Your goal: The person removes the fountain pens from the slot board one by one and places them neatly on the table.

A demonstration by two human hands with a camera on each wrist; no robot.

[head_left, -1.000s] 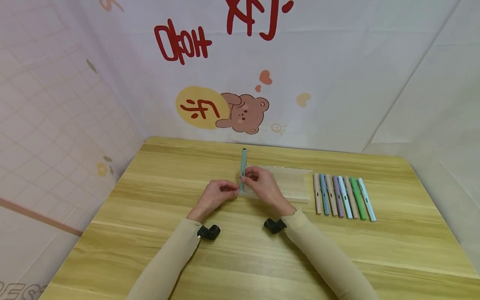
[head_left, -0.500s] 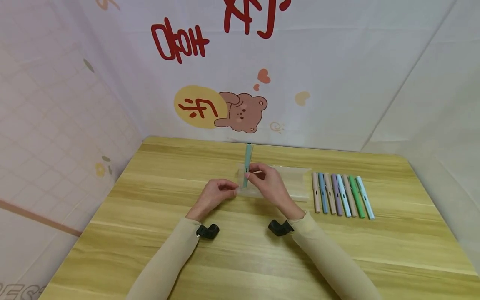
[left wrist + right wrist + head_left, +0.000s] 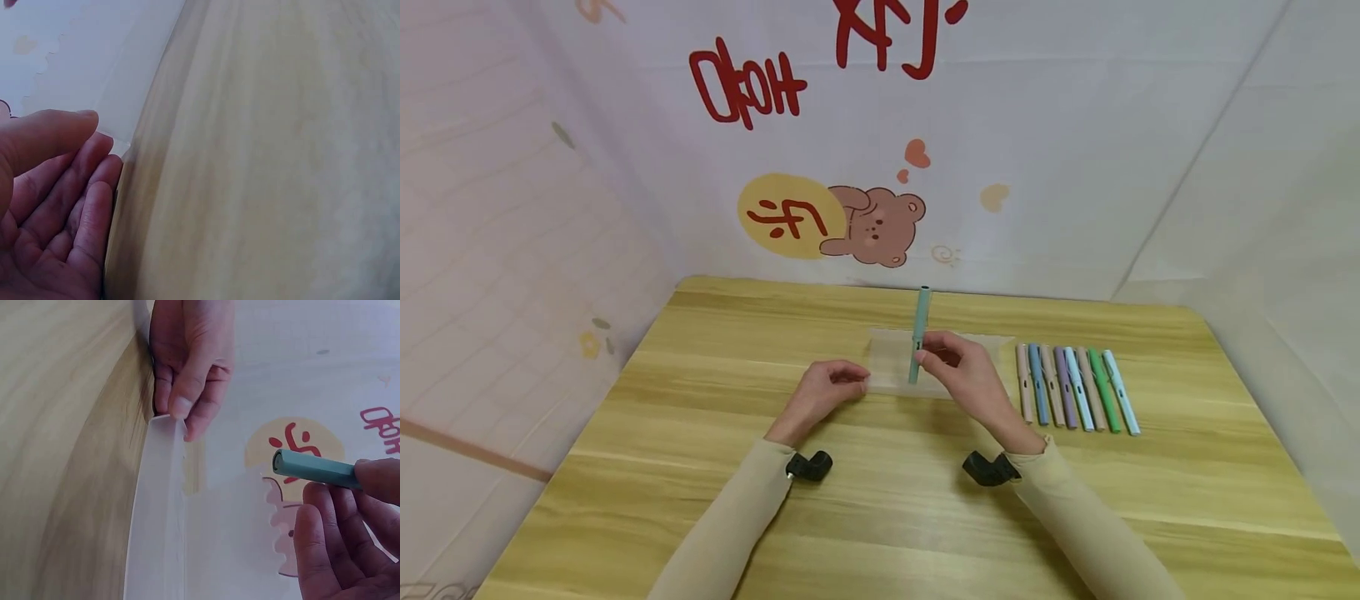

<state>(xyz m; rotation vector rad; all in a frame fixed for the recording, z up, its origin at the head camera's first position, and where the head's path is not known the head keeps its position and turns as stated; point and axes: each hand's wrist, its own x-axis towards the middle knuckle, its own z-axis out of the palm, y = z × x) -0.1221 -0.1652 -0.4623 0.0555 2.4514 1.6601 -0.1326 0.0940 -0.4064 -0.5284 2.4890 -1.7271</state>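
A teal pen (image 3: 922,310) stands nearly upright in my right hand (image 3: 967,372), pinched between thumb and fingers near its middle. In the right wrist view one end of this pen (image 3: 315,469) points toward the left, above the box. Below it lies a long translucent plastic pen box (image 3: 889,360) with a scalloped, notched edge, seen close in the right wrist view. My left hand (image 3: 823,395) pinches the box's left end with thumb and fingertips. That box corner (image 3: 122,94) shows beside the fingertips in the left wrist view.
To the right of the box, several capped pens (image 3: 1075,388) in beige, blue, purple, green and pale blue lie side by side. The wooden table (image 3: 880,500) meets a white cloth backdrop (image 3: 1045,125) with a printed bear at its far edge.
My right hand has carried the teal pen rightward along the box, away from its left end. The left hand stays at that end. The head view has shifted slightly.
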